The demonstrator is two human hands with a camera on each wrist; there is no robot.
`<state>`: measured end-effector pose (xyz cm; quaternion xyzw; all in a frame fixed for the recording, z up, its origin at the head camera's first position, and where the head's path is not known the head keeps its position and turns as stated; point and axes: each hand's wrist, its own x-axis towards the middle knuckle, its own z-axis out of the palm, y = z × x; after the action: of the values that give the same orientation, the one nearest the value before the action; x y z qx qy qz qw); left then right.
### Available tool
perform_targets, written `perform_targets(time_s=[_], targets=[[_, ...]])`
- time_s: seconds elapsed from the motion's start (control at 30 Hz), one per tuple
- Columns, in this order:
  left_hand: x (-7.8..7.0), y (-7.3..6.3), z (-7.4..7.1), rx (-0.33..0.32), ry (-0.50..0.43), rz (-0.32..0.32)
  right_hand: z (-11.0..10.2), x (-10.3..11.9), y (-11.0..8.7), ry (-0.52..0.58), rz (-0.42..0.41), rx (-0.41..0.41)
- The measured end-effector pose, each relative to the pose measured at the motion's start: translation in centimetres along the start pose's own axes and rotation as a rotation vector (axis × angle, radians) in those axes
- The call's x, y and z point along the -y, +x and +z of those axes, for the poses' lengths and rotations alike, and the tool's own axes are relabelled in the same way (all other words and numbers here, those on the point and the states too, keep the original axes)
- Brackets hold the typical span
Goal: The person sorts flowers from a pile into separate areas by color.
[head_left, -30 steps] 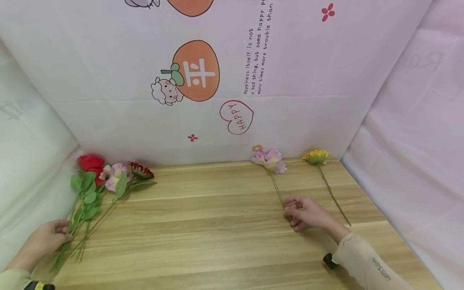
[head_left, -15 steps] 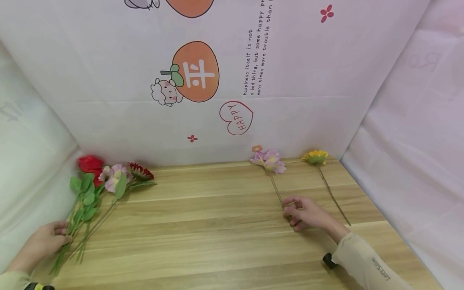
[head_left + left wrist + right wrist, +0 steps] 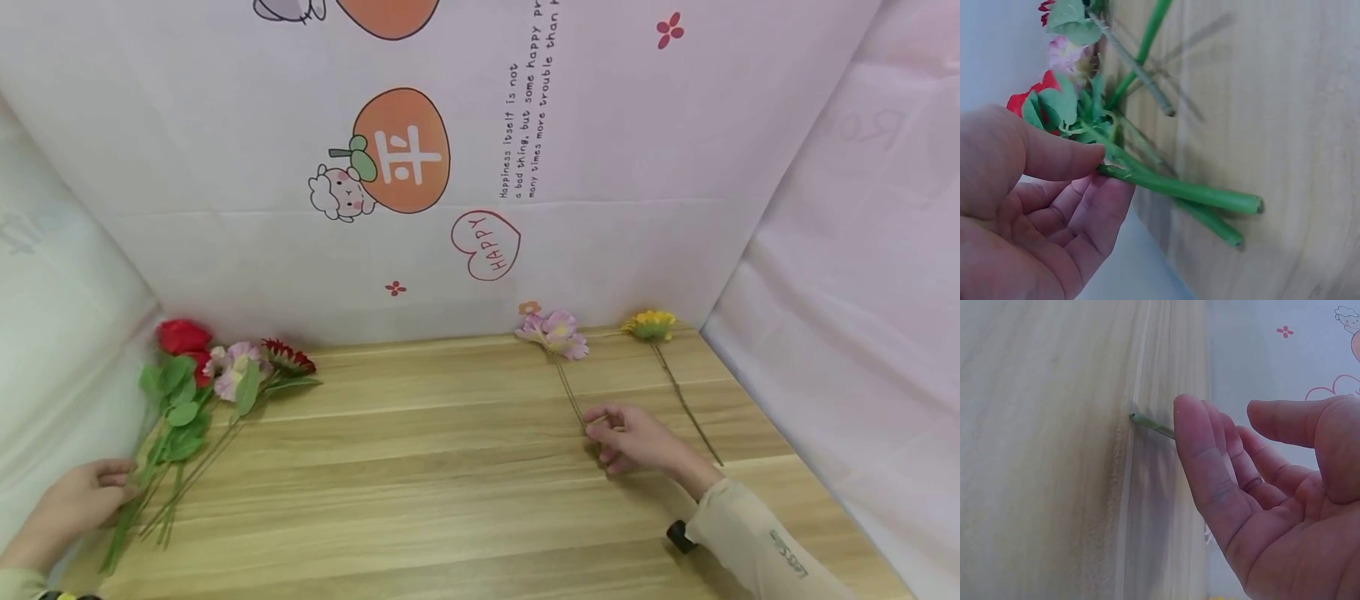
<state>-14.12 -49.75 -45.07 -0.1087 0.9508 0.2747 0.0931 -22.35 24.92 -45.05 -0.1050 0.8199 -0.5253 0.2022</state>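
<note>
At the left, my left hand (image 3: 78,504) pinches a green stem (image 3: 1194,190) between thumb and fingertips, close to its cut end. That stem belongs with the red roses (image 3: 182,336) lying at the back left. Beside them lie a pale pink flower (image 3: 236,367) and a dark red daisy-like flower (image 3: 288,358). On the right, my right hand (image 3: 637,437) hovers low around the thin stem of another pink flower (image 3: 555,333). Its fingers bend loosely, and a gap shows between thumb and fingers. The green stem end (image 3: 1147,422) sticks out behind those fingers.
A yellow flower (image 3: 650,325) with a long thin stem lies right of my right hand. Everything rests on a wood-grain table (image 3: 420,492). A printed white cloth (image 3: 600,167) stands along the back edge, with plain cloth at both sides.
My left hand has shifted slightly left, and the stem ends beside it have moved a little. The right hand stays around the pink flower's stem. The head view has tilted slightly.
</note>
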Motion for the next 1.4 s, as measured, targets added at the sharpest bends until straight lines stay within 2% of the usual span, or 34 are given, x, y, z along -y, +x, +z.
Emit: perform_targets(time_s=[0.1, 0.27, 0.4, 0.47, 0.7, 0.87, 1.1, 1.23, 1.4], targets=[[-0.6, -0.2, -0.4, -0.019, -0.015, 0.01, 0.0, 0.1, -0.1, 0.001, -0.002, -0.006], [-1.6, -0.6, -0.8, -0.039, -0.027, -0.036, 0.1, 0.0, -0.4, 0.008, -0.006, -0.002], [-2.4, -0.8, -0.9, -0.039, -0.095, -0.059, 0.2, 0.0, -0.5, 0.016, -0.01, 0.005], [-2.8, -1.0, -1.0, -0.039, -0.127, -0.041, 0.2, 0.1, -0.5, 0.016, -0.011, 0.004], [-5.3, -2.0, -1.2, -0.068, -0.148, 0.082, 0.3, 0.8, -0.3, -0.003, -0.021, 0.006], [-7.0, -2.2, -0.9, -0.057, -0.204, 0.131, 0.4, 1.3, -0.2, -0.008, -0.038, 0.007], [-9.7, -2.4, -0.1, 0.003, -0.336, 0.194, 0.3, 1.0, 0.0, -0.007, -0.029, 0.006], [-11.2, -2.5, 0.8, 0.008, -0.386, 0.247, 0.2, 0.9, 0.1, -0.007, -0.021, 0.006], [-13.0, -2.3, 1.4, 0.048, -0.466, 0.264, 0.4, 1.1, 0.2, 0.0, -0.016, 0.006]])
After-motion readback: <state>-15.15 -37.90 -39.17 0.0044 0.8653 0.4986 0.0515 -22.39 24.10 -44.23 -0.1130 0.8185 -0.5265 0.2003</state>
